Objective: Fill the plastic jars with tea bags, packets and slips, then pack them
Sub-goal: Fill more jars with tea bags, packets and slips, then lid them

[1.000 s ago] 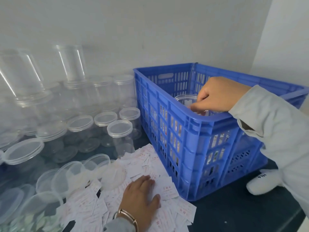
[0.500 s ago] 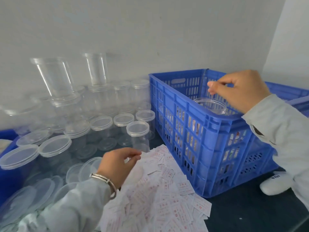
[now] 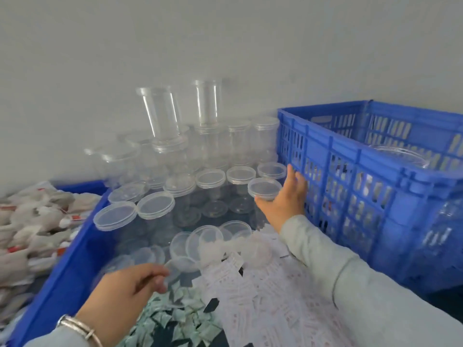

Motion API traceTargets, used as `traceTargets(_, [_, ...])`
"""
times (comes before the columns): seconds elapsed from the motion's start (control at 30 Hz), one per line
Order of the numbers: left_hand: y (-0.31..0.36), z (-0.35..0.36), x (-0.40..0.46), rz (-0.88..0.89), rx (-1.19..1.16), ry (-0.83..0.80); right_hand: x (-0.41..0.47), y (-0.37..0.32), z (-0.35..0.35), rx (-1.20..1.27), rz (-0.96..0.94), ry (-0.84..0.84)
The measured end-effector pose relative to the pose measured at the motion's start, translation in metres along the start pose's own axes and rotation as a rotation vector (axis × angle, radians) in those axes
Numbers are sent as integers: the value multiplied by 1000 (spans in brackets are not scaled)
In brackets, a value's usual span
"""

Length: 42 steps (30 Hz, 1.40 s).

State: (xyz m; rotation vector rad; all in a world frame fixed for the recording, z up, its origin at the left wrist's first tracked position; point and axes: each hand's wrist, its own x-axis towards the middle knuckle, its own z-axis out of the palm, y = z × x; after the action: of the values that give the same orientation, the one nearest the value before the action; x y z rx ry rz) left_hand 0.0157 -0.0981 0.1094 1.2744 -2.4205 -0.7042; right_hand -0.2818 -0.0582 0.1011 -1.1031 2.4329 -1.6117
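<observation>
Jar (image 3: 264,194), clear plastic, lidded, front of the standing group: the right hand (image 3: 283,204) reaches it from the right, palm toward its lid and neck, fingers spread and straight, thumb under the lid's rim; contact is likely, but a closed grip cannot be made out.
Right sleeve (image 3: 350,279), pale grey, crosses above the paper slips.
Left hand (image 3: 125,294), low in view, fingers loosely curled toward the thumb, tips blurred; whether it pinches anything cannot be told. Metal bangle (image 3: 80,326) at the wrist.
Paper slips (image 3: 265,296), white with red print, heaped loose on the dark tabletop (image 3: 451,311) between the two hands.
Packets (image 3: 180,319), small, pale green, in a pile just left of the slips and below the left hand.
Loose lids (image 3: 205,239), clear, overlapping, lying beyond the slips.
Lidded jars (image 3: 210,179), clear, standing in rows behind the loose lids, more stacked against the wall; two tall jars (image 3: 160,113) rise on top of the stack.
Large blue crate (image 3: 375,196), slotted walls, just right of the right hand; one open jar (image 3: 400,156) shows inside it.
Second blue crate (image 3: 75,251), far left, only its wall in view.
Tea bags (image 3: 32,221), beige with red-and-white tags, heaped left of that wall.
</observation>
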Motion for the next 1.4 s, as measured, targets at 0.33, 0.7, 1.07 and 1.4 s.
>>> traceTargets(0.33, [-13, 2, 7, 27, -134, -2, 27, 74, 76, 170, 400, -31])
traceTargets(0.7, [-8, -5, 4, 222, -194, 222, -59, -16, 44, 428, -41, -291])
traceTargets(1.07, [-8, -20, -3, 44, -708, -132, -129, -28, 72, 985, 270, -1634])
traceTargets(1.4, [-5, -2, -3, -18, -277, 69, -137, -6, 77, 474, -193, -926])
